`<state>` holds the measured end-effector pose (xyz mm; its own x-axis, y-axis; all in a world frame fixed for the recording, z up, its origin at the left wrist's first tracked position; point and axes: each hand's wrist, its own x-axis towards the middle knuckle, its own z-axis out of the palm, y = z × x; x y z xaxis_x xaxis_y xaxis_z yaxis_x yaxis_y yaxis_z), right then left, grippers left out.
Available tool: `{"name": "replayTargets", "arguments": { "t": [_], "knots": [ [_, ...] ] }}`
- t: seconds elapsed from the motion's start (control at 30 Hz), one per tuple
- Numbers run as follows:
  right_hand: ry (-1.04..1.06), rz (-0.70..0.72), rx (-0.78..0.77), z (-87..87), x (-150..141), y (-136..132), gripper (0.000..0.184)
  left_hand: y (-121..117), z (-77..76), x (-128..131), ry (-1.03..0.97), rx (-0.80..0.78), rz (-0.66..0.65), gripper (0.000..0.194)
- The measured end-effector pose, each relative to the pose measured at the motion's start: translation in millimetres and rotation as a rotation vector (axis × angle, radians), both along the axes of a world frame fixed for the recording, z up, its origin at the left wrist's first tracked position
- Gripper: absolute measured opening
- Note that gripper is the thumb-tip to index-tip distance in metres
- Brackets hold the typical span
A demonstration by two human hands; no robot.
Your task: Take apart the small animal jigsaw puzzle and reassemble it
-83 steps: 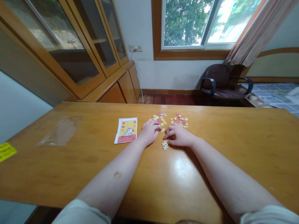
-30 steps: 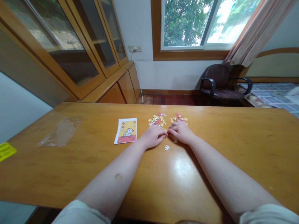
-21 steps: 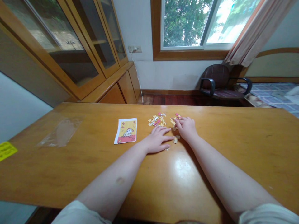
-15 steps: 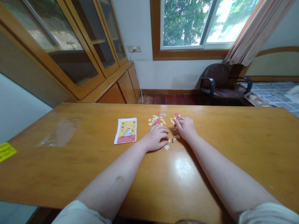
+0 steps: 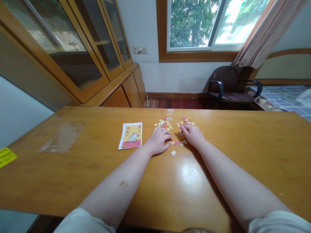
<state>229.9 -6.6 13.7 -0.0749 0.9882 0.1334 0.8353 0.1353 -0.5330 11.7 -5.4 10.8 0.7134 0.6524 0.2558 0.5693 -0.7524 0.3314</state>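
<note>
Loose jigsaw pieces (image 5: 167,123), yellow, pink and white, lie scattered on the far middle of a wooden table (image 5: 97,174). My left hand (image 5: 158,141) rests on the table just below them, fingers curled down beside a few small pieces (image 5: 176,142). My right hand (image 5: 192,135) lies opposite it, fingers curled at the edge of the pile. What either hand holds, if anything, is hidden under the fingers. One pale piece (image 5: 173,153) sits alone in front of both hands. A picture card (image 5: 131,135) with a cartoon animal lies left of my left hand.
A clear plastic bag (image 5: 62,137) lies at the table's left, with a yellow note (image 5: 6,156) at the left edge. Wooden glass-door cabinets (image 5: 80,48) line the left wall. A dark armchair (image 5: 229,85) stands under the window beyond the table.
My left hand drew back from a flat reach and curled. A few pieces now lie between the hands. My right hand shifted slightly along the pile's edge.
</note>
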Motion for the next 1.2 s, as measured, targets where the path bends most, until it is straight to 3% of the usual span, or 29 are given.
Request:
{"name": "replayTargets", "arguments": {
  "t": [0.17, 0.37, 0.43, 0.5, 0.67, 0.83, 0.97, 1.2],
  "knots": [
    [0.04, 0.031, 0.072, -6.5, 0, 1, 0.048, -2, 2.8, 0, -0.003, -0.008, -0.033, 0.02],
    [0.108, 0.488, 0.039, -1.1, -4, -4, 0.05, 1, -1.5, -1, -0.011, 0.011, 0.036, 0.015],
    [0.132, 0.555, 0.01, -0.3, -6, -5, 0.052, 3, -3.0, -1, -0.006, 0.011, 0.087, 0.014],
    [0.097, 0.5, 0.027, -1.4, -5, -4, 0.052, 4, -3.6, -1, 0.005, 0.008, 0.127, 0.013],
    [-0.015, 0.155, 0.132, -4.5, 1, 3, 0.052, 3, -2.3, 0, 0.013, -0.005, 0.145, 0.015],
    [0.071, -0.004, 0.026, -0.6, 3, 3, 0.059, -7, -1.3, 3, 0.042, -0.034, -0.065, 0.029],
    [0.081, 0.002, -0.034, -1.4, 2, 1, 0.06, -12, -0.5, 6, 0.116, -0.086, -0.166, 0.043],
    [0.086, 0.133, -0.084, -2.9, 2, 0, 0.059, -6, -1.0, 3, 0.029, -0.042, -0.032, 0.02]
  ]
}}
